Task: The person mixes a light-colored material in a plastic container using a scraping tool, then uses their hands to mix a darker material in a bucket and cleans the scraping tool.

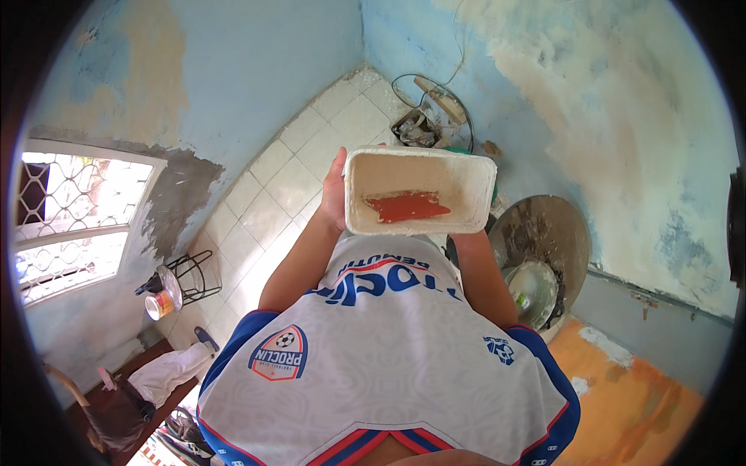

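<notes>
A white rectangular tub (420,154) is held out in front of my chest, tilted so that its inside faces me. Its rim and walls look crusted with whitish residue, and a ragged red patch (408,206) shows on the inside. My left hand (334,191) grips the left end, thumb up along the side and most fingers behind it. At the lower right corner my right hand (469,239) supports the tub; its fingers are hidden beneath and behind.
A round stained basin (571,233) with a clear bowl (533,291) stands at the right. Debris and a cable (468,116) lie by the far corner. To the left are a black metal stool (200,276), a grilled window (81,217) and a seated person (167,375).
</notes>
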A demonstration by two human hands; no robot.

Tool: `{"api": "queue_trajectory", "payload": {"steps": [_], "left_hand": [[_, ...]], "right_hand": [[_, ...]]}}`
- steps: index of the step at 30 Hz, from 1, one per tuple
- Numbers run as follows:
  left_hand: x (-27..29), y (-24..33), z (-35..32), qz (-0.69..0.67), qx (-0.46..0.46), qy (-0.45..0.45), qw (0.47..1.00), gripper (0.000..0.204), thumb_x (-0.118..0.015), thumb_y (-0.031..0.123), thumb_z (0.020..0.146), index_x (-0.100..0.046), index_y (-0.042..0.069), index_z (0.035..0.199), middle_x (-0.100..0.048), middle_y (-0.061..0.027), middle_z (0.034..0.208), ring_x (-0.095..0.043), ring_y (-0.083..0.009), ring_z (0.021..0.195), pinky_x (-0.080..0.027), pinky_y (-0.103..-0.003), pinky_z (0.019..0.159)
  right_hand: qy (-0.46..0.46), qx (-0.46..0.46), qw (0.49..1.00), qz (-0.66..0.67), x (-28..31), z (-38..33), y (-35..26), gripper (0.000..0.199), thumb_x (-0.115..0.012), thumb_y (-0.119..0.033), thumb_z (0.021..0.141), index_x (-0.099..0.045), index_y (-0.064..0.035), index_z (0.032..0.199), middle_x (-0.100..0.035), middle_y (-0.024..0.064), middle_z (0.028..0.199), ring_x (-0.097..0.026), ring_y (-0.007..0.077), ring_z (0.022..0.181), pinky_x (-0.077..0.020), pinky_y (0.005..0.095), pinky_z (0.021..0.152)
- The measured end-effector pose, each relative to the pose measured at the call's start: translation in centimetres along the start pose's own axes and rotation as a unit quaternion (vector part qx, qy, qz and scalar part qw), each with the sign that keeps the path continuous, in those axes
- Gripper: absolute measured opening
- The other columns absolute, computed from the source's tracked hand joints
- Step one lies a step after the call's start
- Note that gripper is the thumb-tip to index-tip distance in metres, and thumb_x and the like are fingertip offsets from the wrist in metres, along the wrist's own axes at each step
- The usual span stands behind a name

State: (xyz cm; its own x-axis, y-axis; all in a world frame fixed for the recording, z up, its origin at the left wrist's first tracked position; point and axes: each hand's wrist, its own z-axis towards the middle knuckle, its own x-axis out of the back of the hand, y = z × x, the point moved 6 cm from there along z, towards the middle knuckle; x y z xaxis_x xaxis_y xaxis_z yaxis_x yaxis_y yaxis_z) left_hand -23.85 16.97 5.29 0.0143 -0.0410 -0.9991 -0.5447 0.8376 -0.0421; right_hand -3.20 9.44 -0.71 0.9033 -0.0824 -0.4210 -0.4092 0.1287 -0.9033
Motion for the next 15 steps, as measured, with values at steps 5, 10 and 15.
{"api": "queue_trajectory", "payload": {"steps": [5,10,15], "left_hand": [[-0.2,3.2,3.3,0.005,-0.035,-0.033,0.999,0.067,-0.039,0.056,0.104,-0.059,0.003,0.139,-0.062,-0.0202,0.139,-0.061,-0.037,0.124,-0.049,-0.051,0.107],[6.6,7.9,6.2,0.139,-0.067,0.081,0.985,0.061,-0.043,0.054,0.103,-0.063,0.006,0.137,-0.065,-0.017,0.136,-0.063,-0.0348,0.121,-0.051,-0.051,0.105],[1.9,12.8,9.2,0.27,-0.044,0.171,0.947,0.066,-0.043,0.059,0.102,-0.058,0.01,0.144,-0.062,-0.0138,0.143,-0.06,-0.0337,0.126,-0.049,-0.051,0.107]], "right_hand": [[-0.027,-0.133,0.914,0.382,0.9,4.5,1.5,0.052,-0.063,-0.036,0.101,-0.054,-0.0097,0.146,-0.059,0.0092,0.145,-0.06,0.0238,0.128,-0.0515,0.0435,0.105],[0.01,-0.105,0.941,0.323,0.7,7.7,0.6,0.055,-0.057,-0.044,0.102,-0.054,-0.0095,0.145,-0.061,0.0103,0.142,-0.06,0.0272,0.127,-0.0515,0.0462,0.106],[0.129,-0.153,0.929,0.31,-1.1,12.6,2.0,0.049,-0.056,-0.042,0.104,-0.054,-0.0126,0.143,-0.061,0.0067,0.139,-0.059,0.0253,0.127,-0.0524,0.0457,0.103]]}}
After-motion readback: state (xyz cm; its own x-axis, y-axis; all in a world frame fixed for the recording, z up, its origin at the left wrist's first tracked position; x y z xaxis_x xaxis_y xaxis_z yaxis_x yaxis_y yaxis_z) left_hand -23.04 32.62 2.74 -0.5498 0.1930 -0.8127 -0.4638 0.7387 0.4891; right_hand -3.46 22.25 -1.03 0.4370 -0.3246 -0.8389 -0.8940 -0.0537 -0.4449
